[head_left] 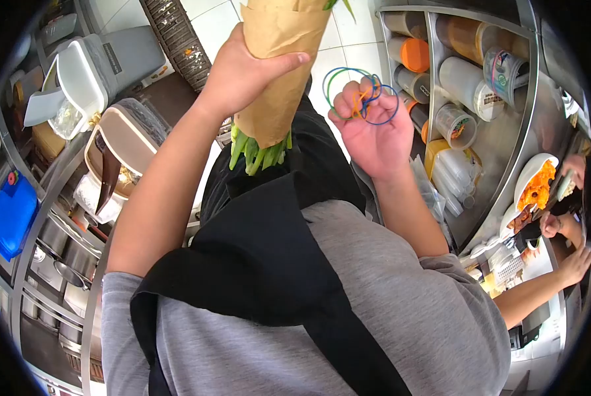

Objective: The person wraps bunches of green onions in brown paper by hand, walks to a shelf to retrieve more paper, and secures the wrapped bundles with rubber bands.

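Observation:
My left hand [246,76] is wrapped round a bundle in brown paper [272,99], gripping it from the side with the thumb across the front. Cut green stems [259,155] stick out of the paper's lower end, and a bit of green leaf shows at the top. To the right of the bundle and apart from it, my right hand [378,132] is raised with its fingers curled. Several rubber bands [367,99], blue, green and orange, loop around and between those fingers. Most of what is inside the paper is hidden.
A metal shelf [500,178] on the right holds jars and plastic containers. Beyond it, another person's hand [576,264] is near a white dish of orange food [536,185]. Bins [87,82] and a metal rack [28,264] stand on the left, above a white tiled floor [209,26].

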A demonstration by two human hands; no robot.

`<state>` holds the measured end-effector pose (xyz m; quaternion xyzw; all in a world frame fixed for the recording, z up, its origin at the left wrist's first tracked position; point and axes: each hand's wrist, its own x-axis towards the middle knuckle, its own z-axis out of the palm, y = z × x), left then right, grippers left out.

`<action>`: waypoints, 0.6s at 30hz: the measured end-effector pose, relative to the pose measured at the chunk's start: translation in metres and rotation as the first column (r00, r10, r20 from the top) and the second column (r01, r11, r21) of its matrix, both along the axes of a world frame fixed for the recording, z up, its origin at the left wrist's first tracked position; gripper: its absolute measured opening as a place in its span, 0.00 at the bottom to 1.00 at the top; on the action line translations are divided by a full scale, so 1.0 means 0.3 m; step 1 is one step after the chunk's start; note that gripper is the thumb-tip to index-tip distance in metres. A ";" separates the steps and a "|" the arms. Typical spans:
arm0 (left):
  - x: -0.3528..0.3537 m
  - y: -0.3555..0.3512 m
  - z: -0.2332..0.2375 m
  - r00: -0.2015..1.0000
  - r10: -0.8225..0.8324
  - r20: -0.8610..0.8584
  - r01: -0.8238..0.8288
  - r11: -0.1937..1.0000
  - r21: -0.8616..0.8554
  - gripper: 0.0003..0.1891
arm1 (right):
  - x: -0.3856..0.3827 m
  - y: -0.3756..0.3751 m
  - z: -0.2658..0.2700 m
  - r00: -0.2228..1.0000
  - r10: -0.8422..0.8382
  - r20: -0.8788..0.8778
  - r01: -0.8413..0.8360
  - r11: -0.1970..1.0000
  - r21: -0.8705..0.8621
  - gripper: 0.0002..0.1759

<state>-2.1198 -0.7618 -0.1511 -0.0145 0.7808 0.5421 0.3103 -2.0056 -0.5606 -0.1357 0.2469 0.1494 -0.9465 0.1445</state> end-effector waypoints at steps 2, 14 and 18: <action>0.009 -0.022 -0.004 1.000 0.020 -0.014 -0.020 1.000 0.010 0.34 | 0.007 0.000 -0.004 0.997 0.070 -0.041 -0.071 0.997 -0.021 0.12; 0.081 -0.065 0.037 0.996 0.080 -0.030 -0.079 0.996 0.050 0.33 | -0.024 -0.004 0.019 0.919 0.241 -0.312 -0.339 0.887 -0.312 0.14; 0.095 -0.040 0.067 0.995 0.076 -0.062 -0.073 0.996 0.052 0.33 | 0.002 -0.005 0.030 0.916 0.226 -0.330 -0.335 0.886 -0.322 0.16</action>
